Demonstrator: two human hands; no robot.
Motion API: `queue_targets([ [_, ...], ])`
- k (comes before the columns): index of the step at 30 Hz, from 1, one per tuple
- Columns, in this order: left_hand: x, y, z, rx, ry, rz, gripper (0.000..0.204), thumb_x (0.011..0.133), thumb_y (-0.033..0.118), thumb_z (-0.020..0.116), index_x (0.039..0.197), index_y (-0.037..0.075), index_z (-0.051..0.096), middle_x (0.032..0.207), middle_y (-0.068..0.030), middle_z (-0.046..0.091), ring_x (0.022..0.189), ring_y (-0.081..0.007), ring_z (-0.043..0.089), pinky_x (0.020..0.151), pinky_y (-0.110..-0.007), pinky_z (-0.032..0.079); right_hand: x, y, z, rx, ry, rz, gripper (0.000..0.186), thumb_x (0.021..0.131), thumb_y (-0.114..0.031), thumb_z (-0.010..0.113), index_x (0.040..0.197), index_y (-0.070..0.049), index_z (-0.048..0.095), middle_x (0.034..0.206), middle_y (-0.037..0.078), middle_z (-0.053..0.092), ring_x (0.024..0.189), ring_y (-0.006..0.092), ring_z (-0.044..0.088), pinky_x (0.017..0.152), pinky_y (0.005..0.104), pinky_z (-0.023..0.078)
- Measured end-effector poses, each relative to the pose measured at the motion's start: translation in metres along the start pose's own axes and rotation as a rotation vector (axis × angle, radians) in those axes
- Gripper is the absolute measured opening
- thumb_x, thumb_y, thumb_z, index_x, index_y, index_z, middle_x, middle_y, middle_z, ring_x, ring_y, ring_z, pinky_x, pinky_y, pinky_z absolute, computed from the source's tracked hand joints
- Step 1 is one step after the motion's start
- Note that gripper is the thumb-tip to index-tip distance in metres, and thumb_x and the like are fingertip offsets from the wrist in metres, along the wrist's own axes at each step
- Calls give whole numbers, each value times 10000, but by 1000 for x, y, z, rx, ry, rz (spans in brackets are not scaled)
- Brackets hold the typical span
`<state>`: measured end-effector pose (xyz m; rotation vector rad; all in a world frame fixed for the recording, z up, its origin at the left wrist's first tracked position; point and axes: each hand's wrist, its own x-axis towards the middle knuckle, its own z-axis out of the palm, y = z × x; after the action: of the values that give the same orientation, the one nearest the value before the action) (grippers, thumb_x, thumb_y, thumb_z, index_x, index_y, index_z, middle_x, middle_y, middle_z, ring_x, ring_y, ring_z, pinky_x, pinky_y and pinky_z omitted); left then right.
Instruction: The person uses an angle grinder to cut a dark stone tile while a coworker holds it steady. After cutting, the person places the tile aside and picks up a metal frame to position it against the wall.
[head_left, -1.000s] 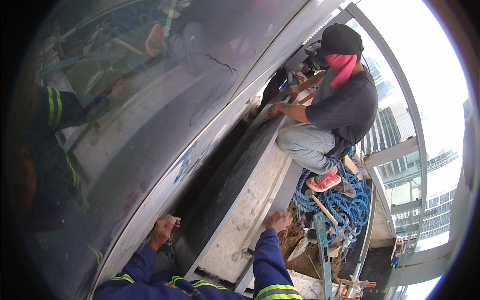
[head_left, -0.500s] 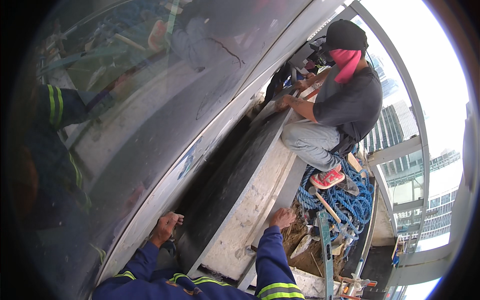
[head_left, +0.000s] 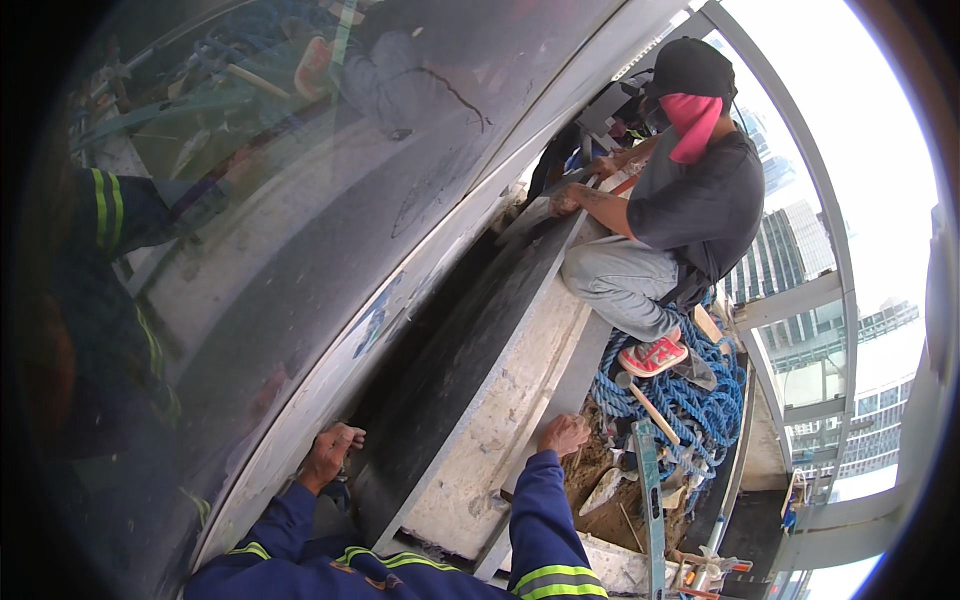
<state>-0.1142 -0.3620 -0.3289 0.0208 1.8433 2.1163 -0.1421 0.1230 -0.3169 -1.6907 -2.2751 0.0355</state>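
Observation:
My left hand [head_left: 332,457] is low in the gap between the tall grey wall panel [head_left: 330,280] and the long dark panel [head_left: 455,355]. Its fingers are curled together, and whatever they may hold is hidden. On the other side of the pale concrete ledge [head_left: 490,465], my right hand [head_left: 564,435] rests with bent fingers on the grey strip [head_left: 572,385] along the ledge. The fingers wrap at the strip's outer edge.
A co-worker [head_left: 690,190] in a dark shirt crouches on the ledge ahead, both hands at the dark panel's far end. At right lie coiled blue rope [head_left: 715,430], a hammer [head_left: 655,408], a trowel [head_left: 602,490] and a green level [head_left: 650,500]. Glazed framing [head_left: 845,280] curves beyond.
Both my hands keep their places. The co-worker's hands have shifted very slightly at the far end of the dark panel.

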Motion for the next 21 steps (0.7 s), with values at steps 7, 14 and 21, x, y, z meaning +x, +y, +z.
queue_targets([
  [7, 0, 3, 1, -9, 4, -21, 471, 1089, 336, 478, 1109, -83, 693, 1006, -151, 691, 911, -217, 683, 844, -346, 550, 0, -1, -2, 11, -17, 4, 294, 1005, -287, 482, 1075, -90, 689, 1162, 160, 584, 1148, 350, 581, 915, 513, 524],
  [14, 0, 4, 0, 7, -5, -9, 495, 1091, 362, 473, 1111, -81, 692, 1002, -152, 694, 910, -222, 683, 846, -349, 551, -3, -7, -10, 27, -17, 24, 314, 1021, -302, 479, 1070, -79, 695, 1159, 166, 583, 1151, 351, 579, 919, 509, 515],
  [21, 0, 2, 0, 3, -4, -12, 511, 1094, 375, 466, 1114, -84, 689, 1001, -154, 692, 910, -226, 684, 845, -356, 552, -2, -4, -5, 32, -10, 15, 317, 1020, -305, 479, 1073, -78, 695, 1167, 164, 579, 1152, 353, 576, 921, 508, 513],
])
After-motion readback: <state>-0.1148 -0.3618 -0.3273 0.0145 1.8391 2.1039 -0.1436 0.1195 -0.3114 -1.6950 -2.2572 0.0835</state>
